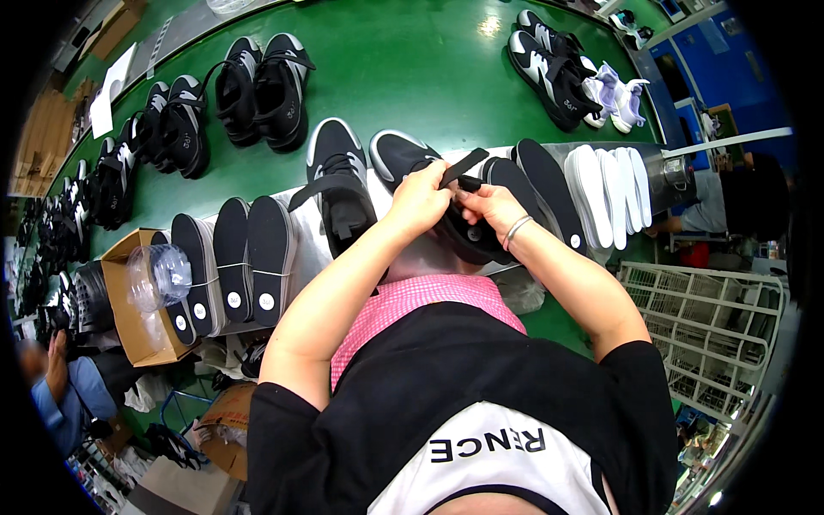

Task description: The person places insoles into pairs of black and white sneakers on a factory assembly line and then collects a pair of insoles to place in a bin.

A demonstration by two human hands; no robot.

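A black sneaker with a silver-grey toe (396,150) lies in front of me, toe pointing away. My left hand (421,202) is closed at its upper, and a black strap (466,166) sticks out past the fingers to the right. Opposite it, my right hand (493,211) pinches a small black piece at the shoe's opening; whether that is strap or tongue I cannot tell. The fingers hide the middle of the shoe. Just left stands a matching sneaker (336,154), its strap hanging loose to the side.
Bundled black insoles (273,249) lie on the left beside a cardboard box (142,335) holding clear plastic. More black insoles (549,193) and white insoles (592,193) are at right. Several sneakers stand along the green table (412,69). A white wire rack (704,318) is lower right; another person (73,390) is lower left.
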